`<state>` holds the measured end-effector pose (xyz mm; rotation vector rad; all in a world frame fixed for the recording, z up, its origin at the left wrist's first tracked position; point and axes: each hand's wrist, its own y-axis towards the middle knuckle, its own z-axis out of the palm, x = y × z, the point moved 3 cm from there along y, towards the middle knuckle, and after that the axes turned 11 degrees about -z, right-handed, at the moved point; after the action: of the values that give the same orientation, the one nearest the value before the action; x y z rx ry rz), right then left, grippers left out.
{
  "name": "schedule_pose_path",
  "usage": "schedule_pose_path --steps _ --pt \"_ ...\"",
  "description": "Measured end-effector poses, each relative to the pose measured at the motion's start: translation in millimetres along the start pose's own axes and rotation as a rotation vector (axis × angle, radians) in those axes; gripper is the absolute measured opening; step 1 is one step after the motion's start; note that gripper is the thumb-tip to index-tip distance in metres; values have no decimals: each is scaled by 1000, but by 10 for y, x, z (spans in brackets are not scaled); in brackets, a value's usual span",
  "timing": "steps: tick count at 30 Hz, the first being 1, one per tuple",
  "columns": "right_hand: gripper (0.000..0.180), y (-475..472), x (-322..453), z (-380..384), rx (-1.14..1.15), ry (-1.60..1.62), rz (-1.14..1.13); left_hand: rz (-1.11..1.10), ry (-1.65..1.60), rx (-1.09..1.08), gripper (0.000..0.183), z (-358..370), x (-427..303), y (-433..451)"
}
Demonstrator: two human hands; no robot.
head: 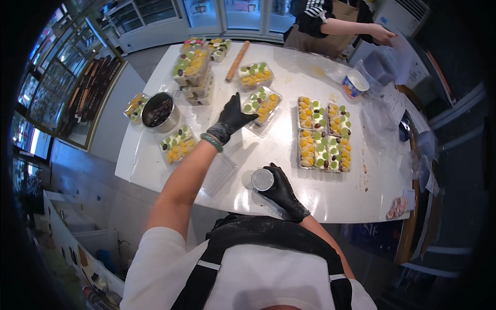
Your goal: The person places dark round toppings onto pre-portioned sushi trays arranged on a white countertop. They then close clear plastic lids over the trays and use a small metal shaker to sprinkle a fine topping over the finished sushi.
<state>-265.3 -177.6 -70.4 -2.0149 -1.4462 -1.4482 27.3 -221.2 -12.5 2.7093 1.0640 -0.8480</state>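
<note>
My left hand (232,118), in a black glove, reaches out with its fingers apart at the left side of a clear plastic box of cream dessert (263,106). The thumb overlaps the box's near left edge; whether it touches cannot be seen. Mango cubes, green grape halves and dark fruit top the dessert. In my right hand (285,190), also black-gloved, is a round shaker with a silvery top (262,179), held upright near the table's front edge. Another dessert box (254,74) sits just behind the first. A clear plastic lid (219,174) lies left of the shaker.
Several desserts (324,133) stand grouped at right. Stacked boxes (192,71), a rolling pin (237,61), a steel pot of dark fruit (158,112) and another dessert (177,144) are at left. A tub (355,83) and plastic bags (381,124) line the right, near another person's arm (348,28).
</note>
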Motion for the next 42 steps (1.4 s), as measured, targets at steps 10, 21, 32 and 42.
schedule_pose_path --steps 10,21,32,42 --pt "84 -75 -49 -28 158 -24 44 -158 251 120 137 403 -461 226" --pt "49 987 -244 -406 -288 5 370 202 324 142 124 180 -1 -431" --pt "39 1705 -701 -602 152 185 761 146 437 -56 110 202 -133 -783" --pt "33 1786 -652 -635 221 104 732 122 454 -63 111 206 -166 -795"
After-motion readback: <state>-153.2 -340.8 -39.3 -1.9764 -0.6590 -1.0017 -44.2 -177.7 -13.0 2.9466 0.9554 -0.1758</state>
